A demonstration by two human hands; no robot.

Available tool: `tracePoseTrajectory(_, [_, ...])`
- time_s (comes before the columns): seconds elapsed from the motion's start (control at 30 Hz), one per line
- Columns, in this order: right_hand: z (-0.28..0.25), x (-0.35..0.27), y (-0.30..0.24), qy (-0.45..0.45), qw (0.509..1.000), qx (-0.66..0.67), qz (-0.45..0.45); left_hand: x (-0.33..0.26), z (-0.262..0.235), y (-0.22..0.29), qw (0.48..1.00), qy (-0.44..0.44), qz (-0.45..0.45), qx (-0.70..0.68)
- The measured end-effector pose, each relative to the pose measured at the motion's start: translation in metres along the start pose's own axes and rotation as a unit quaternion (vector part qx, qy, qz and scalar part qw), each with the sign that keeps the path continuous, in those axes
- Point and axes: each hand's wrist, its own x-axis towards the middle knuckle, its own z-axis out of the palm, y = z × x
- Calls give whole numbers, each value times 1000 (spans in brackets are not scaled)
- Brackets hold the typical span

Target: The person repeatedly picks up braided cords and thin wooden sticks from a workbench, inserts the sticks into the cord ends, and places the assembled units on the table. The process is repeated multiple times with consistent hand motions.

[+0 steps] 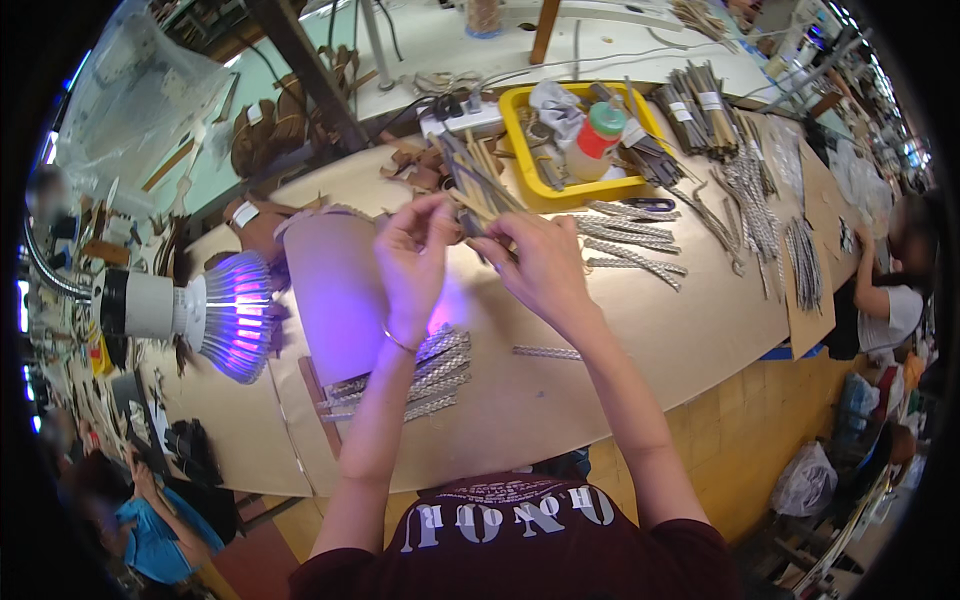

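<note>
My left hand (413,262) is raised over the middle of the table, its thumb and fingers pinched together. Close beside it, my right hand (545,262) is also closed in a pinch. Something small and dark seems to lie between the fingertips, but I cannot make it out. Under my left forearm, several silvery braided strips (440,372) lie partly beneath a curved brown sheet (330,275). One single braided strip (545,352) lies by my right forearm. More braided strips (632,240) are spread beyond my right hand. Behind my fingers rests a bunch of flat grey and tan strips (470,170).
A yellow tray (520,160) with a green-capped bottle (597,140) stands at the back. A lit lamp (230,315) juts in from the left. Bundled dark strips (705,108) lie at the back right. Other people work at the far left and right.
</note>
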Motion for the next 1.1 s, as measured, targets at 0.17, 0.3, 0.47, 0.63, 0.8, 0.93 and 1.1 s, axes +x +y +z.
tracePoseTrajectory(0.17, [23, 22, 17, 47, 996, -26, 69, 33, -4, -19, 998, 18, -8, 59])
tracePoseTrajectory(0.3, [41, 23, 29, 74, 995, -33, 64, 21, 10, -27, 984, 69, 50, 153])
tracePoseTrajectory(0.47, [45, 23, 28, 113, 989, -52, 85, -3, 10, -33, 951, 20, 105, 291])
tracePoseTrajectory(0.63, [24, 20, 17, 7, 994, -58, 97, 4, 2, -50, 931, -109, 76, 341])
tracePoseTrajectory(0.8, [-12, -2, 27, -46, 967, 163, 193, 2, 7, -44, 940, -44, 40, 336])
tracePoseTrajectory(0.93, [-21, -27, 31, -65, 920, 318, 221, -18, 11, -21, 931, 12, 123, 344])
tracePoseTrajectory(1.1, [-27, -49, 26, -95, 916, 324, 217, -42, 12, 4, 989, -54, -130, -55])
